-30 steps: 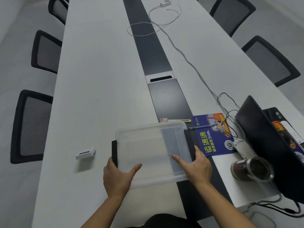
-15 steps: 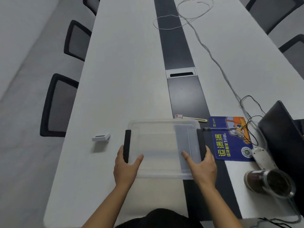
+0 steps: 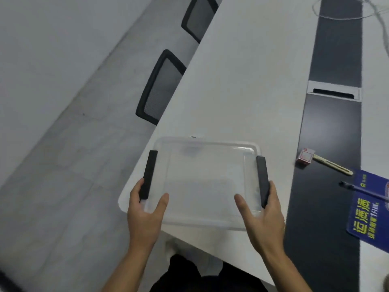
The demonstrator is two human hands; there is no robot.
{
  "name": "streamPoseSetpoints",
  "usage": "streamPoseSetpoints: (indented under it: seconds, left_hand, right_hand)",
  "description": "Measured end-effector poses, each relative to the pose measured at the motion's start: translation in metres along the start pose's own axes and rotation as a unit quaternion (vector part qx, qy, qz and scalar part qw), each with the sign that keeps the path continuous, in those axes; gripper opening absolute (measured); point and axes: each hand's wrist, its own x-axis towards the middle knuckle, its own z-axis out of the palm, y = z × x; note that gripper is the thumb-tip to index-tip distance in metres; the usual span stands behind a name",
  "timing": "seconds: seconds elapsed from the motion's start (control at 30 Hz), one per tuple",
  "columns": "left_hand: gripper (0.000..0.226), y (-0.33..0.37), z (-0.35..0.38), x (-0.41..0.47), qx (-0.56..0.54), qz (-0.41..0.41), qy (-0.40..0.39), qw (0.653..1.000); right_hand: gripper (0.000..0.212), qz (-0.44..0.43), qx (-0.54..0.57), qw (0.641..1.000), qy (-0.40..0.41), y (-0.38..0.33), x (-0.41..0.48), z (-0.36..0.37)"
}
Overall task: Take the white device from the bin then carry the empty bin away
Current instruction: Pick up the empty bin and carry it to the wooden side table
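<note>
The clear plastic bin (image 3: 207,144) with black side handles is empty and held above the near left corner of the white table (image 3: 242,81). My left hand (image 3: 145,211) grips its left handle, thumb inside the bin. My right hand (image 3: 263,216) grips the right handle the same way. The white device is mostly hidden behind the bin; only a dark speck shows above the bin's far rim.
Black mesh chairs (image 3: 160,87) stand along the table's left side over grey floor. A dark strip (image 3: 330,144) runs down the table with a cable hatch (image 3: 333,92). A small red-white box (image 3: 306,156), a blue mat (image 3: 370,209) and a pen lie at right.
The bin has lifted and moved left toward the table's corner with both hands on it. The view swung left; the white device slipped behind the bin, and the laptop and jar left the frame.
</note>
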Motion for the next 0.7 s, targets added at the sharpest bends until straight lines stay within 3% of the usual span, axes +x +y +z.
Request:
streamPoseSetpoints:
  seconds: [0.17, 0.47, 0.7]
  left_hand:
    - [0.065, -0.026, -0.090, 0.043, -0.057, 0.021, 0.060, 0.996]
    - [0.064, -0.098, -0.301, 0.152, -0.130, 0.020, 0.143, 0.981]
    - [0.065, -0.113, -0.371, 0.254, -0.150, 0.022, 0.146, 0.978]
  right_hand:
    - [0.113, -0.081, 0.005, 0.997, -0.012, -0.063, -0.022, 0.086]
    - [0.110, -0.160, -0.006, 0.985, -0.066, -0.186, -0.084, 0.308]
    - [0.113, -0.181, -0.012, 0.982, -0.051, -0.256, -0.073, 0.412]
